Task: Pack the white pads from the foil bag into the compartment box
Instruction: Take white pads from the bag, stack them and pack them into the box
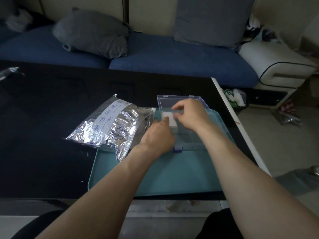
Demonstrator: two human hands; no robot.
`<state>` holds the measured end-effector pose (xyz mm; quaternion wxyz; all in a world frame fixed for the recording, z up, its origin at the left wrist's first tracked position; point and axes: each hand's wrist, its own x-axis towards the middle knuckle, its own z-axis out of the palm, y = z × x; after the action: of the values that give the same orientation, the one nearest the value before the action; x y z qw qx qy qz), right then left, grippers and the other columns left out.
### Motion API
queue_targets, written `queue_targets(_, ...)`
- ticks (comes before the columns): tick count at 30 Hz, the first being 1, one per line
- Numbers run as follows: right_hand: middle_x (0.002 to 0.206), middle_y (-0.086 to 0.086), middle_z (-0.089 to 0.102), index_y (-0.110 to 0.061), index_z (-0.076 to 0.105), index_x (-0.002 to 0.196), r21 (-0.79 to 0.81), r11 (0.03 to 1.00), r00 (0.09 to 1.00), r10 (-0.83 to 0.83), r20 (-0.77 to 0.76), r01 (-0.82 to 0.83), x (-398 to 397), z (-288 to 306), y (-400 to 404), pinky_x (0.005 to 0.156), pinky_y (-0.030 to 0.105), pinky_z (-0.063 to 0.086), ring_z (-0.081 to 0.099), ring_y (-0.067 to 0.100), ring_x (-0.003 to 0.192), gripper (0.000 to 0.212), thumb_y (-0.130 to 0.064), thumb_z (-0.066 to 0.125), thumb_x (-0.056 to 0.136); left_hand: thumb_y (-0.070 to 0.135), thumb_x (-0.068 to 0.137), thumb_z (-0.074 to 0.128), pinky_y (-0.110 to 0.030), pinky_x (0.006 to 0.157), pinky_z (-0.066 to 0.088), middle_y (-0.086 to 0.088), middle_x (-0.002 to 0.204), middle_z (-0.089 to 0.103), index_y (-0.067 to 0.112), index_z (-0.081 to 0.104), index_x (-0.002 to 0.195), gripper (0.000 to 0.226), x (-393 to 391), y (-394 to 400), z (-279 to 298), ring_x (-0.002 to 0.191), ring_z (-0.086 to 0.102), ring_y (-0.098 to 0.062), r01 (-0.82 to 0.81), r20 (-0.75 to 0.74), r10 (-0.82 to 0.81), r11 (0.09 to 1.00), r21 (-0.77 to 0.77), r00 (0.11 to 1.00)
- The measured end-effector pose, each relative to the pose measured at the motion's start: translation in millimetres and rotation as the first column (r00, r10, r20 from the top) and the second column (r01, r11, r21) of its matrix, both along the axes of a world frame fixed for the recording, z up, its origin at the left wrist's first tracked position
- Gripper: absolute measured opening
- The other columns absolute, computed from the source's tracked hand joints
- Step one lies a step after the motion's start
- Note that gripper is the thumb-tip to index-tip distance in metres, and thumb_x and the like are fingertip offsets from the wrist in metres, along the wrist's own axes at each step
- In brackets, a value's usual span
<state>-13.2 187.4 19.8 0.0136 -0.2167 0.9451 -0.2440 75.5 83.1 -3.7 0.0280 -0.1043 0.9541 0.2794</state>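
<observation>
Black table with a teal tray at its near right corner. Behind it, a blue sofa with a rumpled grey cushion on the left and a flat grey cushion upright at the back. White armrest on the right. Small bin on the floor beside the table.

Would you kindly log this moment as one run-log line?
left hand: holding white pads | right hand: pinching same pads | compartment box: open, on teal tray | foil bag: left of box
</observation>
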Motion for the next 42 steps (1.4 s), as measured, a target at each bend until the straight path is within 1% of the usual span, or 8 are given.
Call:
queue_targets(15,0.126,0.004,0.067,-0.022,0.067,0.122,0.118,0.983,0.975,0.116,0.192,-0.14,-4.0,-11.3,-9.7,0.087,0.03,0.046,0.062,0.021,0.112,0.025,-0.02,0.058,0.099,0.024,0.095,0.05,-0.038,0.095,0.045,-0.021,0.128,0.059,0.004,0.047,0.135,0.045,7.8,-3.7,14.5,0.12,0.057,-0.037,0.029,0.025,-0.027,0.997,-0.078,0.999)
queue_targets(20,0.107,0.002,0.069,-0.01,0.065,0.12,-0.194,0.98,0.999,-0.048,-0.005,0.046,5.6,-8.3,16.0,0.085,0.031,0.053,0.065,0.017,0.099,0.026,-0.012,0.048,0.1,0.025,0.089,0.055,-0.042,0.065,0.054,-0.007,0.079,0.071,0.014,0.067,0.091,0.017,35.8,-16.0,50.3,0.075,0.066,-0.032,-0.082,-0.47,0.044,0.995,-0.059,0.881)
queue_targets(22,0.108,0.001,0.067,-0.007,0.062,0.122,-0.298,0.948,0.988,-0.137,-0.072,0.11,11.2,-4.1,20.7,0.085,0.032,0.054,0.065,0.016,0.099,0.027,-0.01,0.047,0.1,0.029,0.088,0.059,-0.04,0.065,0.052,-0.004,0.081,0.07,0.016,0.068,0.092,0.016,44.5,-31.0,59.2,0.077,0.065,-0.03,-0.13,-0.558,0.064,0.988,-0.081,0.827)
queue_targets(27,0.093,-0.006,0.065,-0.011,0.063,0.113,-0.501,0.85,0.97,-0.23,-0.076,0.162,24.1,-3.0,15.4,0.072,0.011,0.05,0.063,0.003,0.08,0.019,-0.007,0.062,0.094,0.05,0.086,0.06,-0.045,0.099,0.039,-0.016,0.124,0.053,0.01,0.055,0.126,0.057,45.0,-66.7,50.1,0.119,0.047,-0.036,-0.181,-0.307,0.083,0.935,-0.305,0.948)
queue_targets(33,0.08,-0.011,0.067,-0.026,0.064,0.085,-0.497,0.866,0.996,0.088,0.034,-0.059,58.4,-9.4,-26.5,0.066,0.017,0.052,0.067,0.004,0.07,0.023,-0.004,0.068,0.088,0.029,0.09,0.056,-0.04,0.083,0.05,-0.014,0.108,0.065,0.008,0.066,0.108,0.029,40.5,-94.9,38.5,0.101,0.061,-0.036,-0.21,-0.338,0.149,0.966,-0.153,0.929)
queue_targets(36,0.093,-0.009,0.069,-0.02,0.068,0.1,-0.402,0.905,0.965,0.214,0.151,-0.138,71.0,-19.1,-45.8,0.079,0.023,0.056,0.068,0.004,0.081,0.024,-0.011,0.077,0.08,0.026,0.092,0.055,-0.039,0.077,0.054,-0.012,0.092,0.071,0.012,0.071,0.097,0.022,38.2,-105.4,38.9,0.088,0.066,-0.036,-0.241,-0.316,0.218,0.97,-0.036,0.923)
queue_targets(38,0.111,-0.001,0.067,-0.018,0.063,0.12,-0.279,0.945,0.956,0.227,0.187,-0.17,73.0,-24.5,-52.9,0.086,0.031,0.057,0.068,0.014,0.09,0.052,-0.019,0.086,0.073,0.025,0.093,0.053,-0.041,0.075,0.056,-0.014,0.085,0.07,0.013,0.071,0.093,0.022,37.2,-112.4,37.4,0.082,0.066,-0.037,-0.257,-0.297,0.256,0.966,0.038,0.92)
queue_targets(42,0.126,0.003,0.055,-0.026,0.05,0.142,-0.21,0.956,0.956,0.241,0.166,-0.205,76.1,-30.3,-60.0,0.067,0.003,0.042,0.06,0.01,0.078,0.086,-0.024,0.092,0.067,0.022,0.094,0.053,-0.036,0.066,0.051,-0.014,0.078,0.068,0.01,0.069,0.086,0.022,34.9,-117.8,35.1,0.077,0.064,-0.036,-0.25,-0.278,0.27,0.962,0.107,0.922)
